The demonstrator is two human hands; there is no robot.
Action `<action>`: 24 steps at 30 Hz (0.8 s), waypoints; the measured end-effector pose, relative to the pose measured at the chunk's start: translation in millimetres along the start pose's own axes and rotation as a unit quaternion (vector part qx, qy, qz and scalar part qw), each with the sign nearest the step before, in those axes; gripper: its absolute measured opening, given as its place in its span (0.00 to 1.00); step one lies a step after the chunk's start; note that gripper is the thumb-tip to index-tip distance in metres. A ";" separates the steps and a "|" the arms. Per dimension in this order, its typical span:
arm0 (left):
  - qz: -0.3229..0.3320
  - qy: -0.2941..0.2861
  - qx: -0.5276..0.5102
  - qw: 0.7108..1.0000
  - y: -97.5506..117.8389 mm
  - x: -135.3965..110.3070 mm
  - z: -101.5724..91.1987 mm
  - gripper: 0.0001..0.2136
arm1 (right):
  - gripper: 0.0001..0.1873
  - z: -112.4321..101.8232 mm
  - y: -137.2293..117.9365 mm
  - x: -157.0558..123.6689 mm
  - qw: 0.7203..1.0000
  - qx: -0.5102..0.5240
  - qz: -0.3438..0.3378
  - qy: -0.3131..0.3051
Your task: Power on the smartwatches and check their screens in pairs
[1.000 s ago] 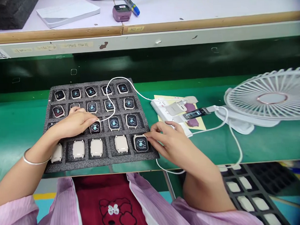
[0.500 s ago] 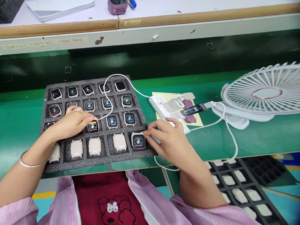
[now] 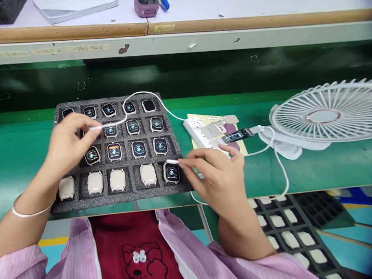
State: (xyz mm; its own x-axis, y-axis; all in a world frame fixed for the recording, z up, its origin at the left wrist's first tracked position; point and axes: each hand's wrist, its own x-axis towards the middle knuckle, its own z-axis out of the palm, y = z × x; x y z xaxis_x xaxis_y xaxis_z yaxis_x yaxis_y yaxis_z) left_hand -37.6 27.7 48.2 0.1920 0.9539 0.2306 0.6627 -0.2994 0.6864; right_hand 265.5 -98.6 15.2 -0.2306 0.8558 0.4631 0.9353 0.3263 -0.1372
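Note:
A dark foam tray [image 3: 121, 195] holds rows of smartwatches without straps; most screens are lit and several lie face down. Above the tray's left side, my left hand [image 3: 71, 139] pinches the end of a white charging cable [image 3: 138, 92]. Just below it is a watch with an orange bar on its screen [image 3: 114, 151], untouched. At the tray's front right corner, my right hand [image 3: 216, 177] pinches a small white cable end [image 3: 172, 161] at the top edge of a lit watch [image 3: 171, 173].
Right of the tray lie a white power strip [image 3: 190, 129] with a charger and a small display meter [image 3: 237, 136] on a cable. A white fan [image 3: 324, 116] stands farther right. Below the bench edge is another tray [image 3: 283, 229] of pale pieces. A shelf [image 3: 260, 6] runs behind.
My left hand has lifted the cable end away from the orange-barred watch, up and to the left. My right hand has shifted slightly right, and the white cable end in it now shows.

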 end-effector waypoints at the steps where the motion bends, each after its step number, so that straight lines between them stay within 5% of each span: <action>1: -0.008 0.069 -0.067 0.995 -2.6 -3.7 -8.2 0.07 | 0.09 -1.0 -4.7 0.4 0.999 0.037 -0.021 -0.012; 3: -0.013 0.206 -0.195 0.959 -11.2 -15.4 -26.9 0.06 | 0.10 0.5 -12.7 1.1 0.991 0.097 -0.074 -0.052; 5: 0.002 0.245 -0.242 0.939 -21.6 -34.3 -46.8 0.07 | 0.12 5.9 -18.1 1.3 0.983 0.109 -0.115 -0.089; 6: 0.009 0.197 -0.221 0.955 -26.2 -46.0 -56.1 0.06 | 0.13 9.3 -19.7 1.3 0.982 0.104 -0.126 -0.098; 8: 0.001 -0.007 -0.131 0.991 -33.3 -71.5 -70.3 0.03 | 0.14 14.9 -21.3 1.5 0.980 0.095 -0.140 -0.100; 9: -0.004 -0.105 -0.081 0.991 -36.1 -84.0 -74.4 0.02 | 0.14 16.5 -21.6 2.0 0.980 0.096 -0.147 -0.097; 11: -0.006 -0.198 0.010 0.980 -41.0 -105.4 -76.3 0.03 | 0.13 16.2 -21.7 4.0 0.977 0.104 -0.164 -0.086; 19: 0.117 -0.151 0.319 0.928 -41.7 -128.3 -56.7 0.08 | 0.13 11.2 -17.7 19.1 0.968 0.170 -0.105 -0.154; 22: 0.165 -0.157 0.335 0.914 -39.9 -120.1 -60.9 0.08 | 0.15 17.8 -16.0 23.6 0.974 0.100 -0.092 -0.183; 24: 0.144 -0.160 0.283 0.935 -44.8 -112.8 -68.8 0.11 | 0.16 19.7 -16.9 25.6 0.977 0.055 -0.095 -0.186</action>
State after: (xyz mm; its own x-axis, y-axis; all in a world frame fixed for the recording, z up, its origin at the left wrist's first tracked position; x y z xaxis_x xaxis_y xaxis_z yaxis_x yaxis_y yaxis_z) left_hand -138.8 -67.9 38.9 0.5672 0.8206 0.0700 0.8101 -0.5712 0.1320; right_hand 238.5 -74.3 12.1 -0.4975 0.8556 0.1428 0.8366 0.5167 -0.1817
